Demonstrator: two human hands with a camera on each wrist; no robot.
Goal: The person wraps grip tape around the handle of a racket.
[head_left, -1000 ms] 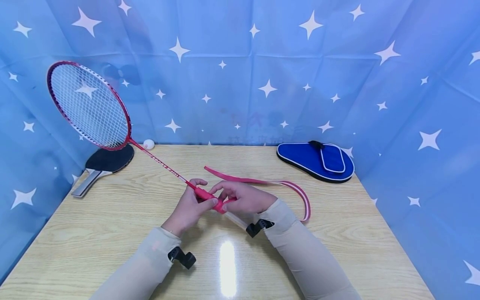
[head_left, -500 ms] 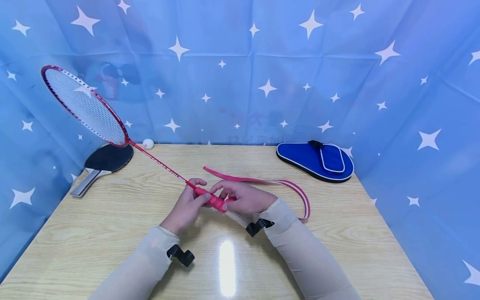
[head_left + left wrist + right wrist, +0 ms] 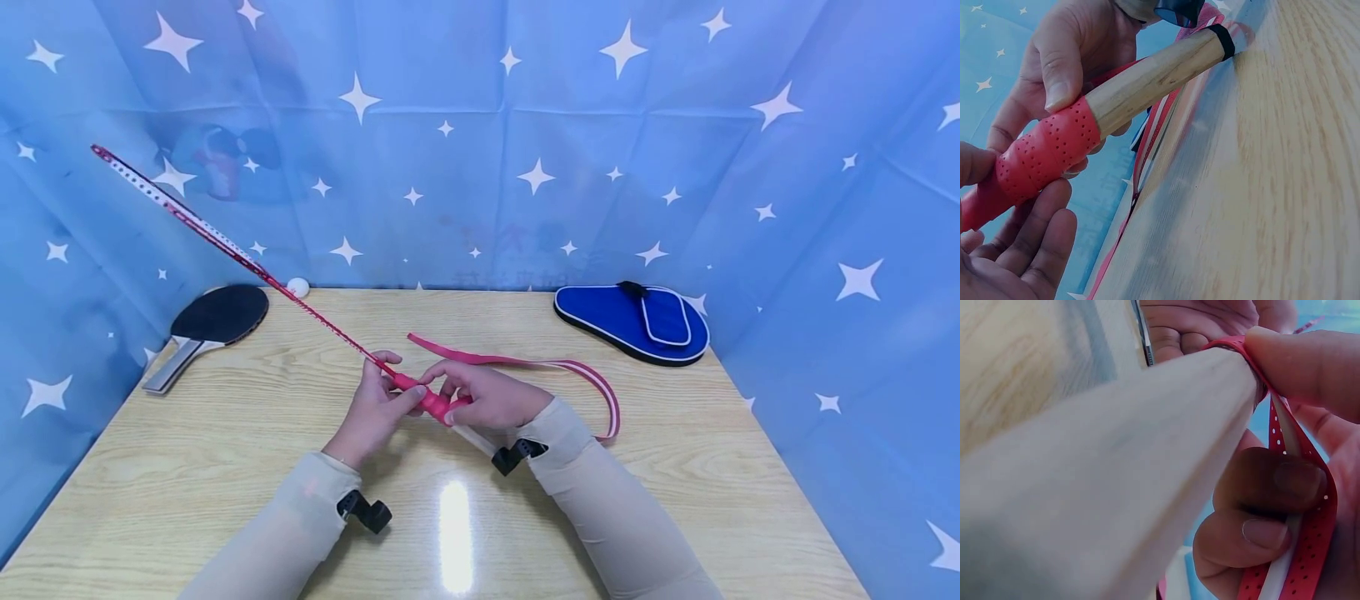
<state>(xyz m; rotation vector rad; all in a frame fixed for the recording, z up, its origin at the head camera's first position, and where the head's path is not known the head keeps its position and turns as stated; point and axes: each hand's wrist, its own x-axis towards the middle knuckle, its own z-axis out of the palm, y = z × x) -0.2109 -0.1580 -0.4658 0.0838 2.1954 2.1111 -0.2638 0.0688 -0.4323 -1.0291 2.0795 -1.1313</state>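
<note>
A red badminton racket (image 3: 322,321) slants up to the left in the head view, its head almost edge-on. My left hand (image 3: 372,417) grips the upper handle between thumb and fingers. Red perforated grip tape (image 3: 1047,150) is wound round part of the handle; below it the wooden handle (image 3: 1160,81) is bare down to a black band near the butt. With thumb and curled fingers, my right hand (image 3: 495,396) pinches the tape where it leaves the handle. The loose tape strip (image 3: 1316,544), red with a white centre line, runs through those fingers. Its tail loops across the table.
A black table tennis bat (image 3: 221,315) lies at the back left of the wooden table (image 3: 675,467), with a white ball (image 3: 297,287) near it. A blue bat case (image 3: 630,323) lies at the back right. Behind hangs a blue star-patterned curtain (image 3: 450,208).
The racket has turned about its shaft, its strings going from facing the camera to nearly edge-on. My left thumb has shifted up the handle. The right hand stays about where it was.
</note>
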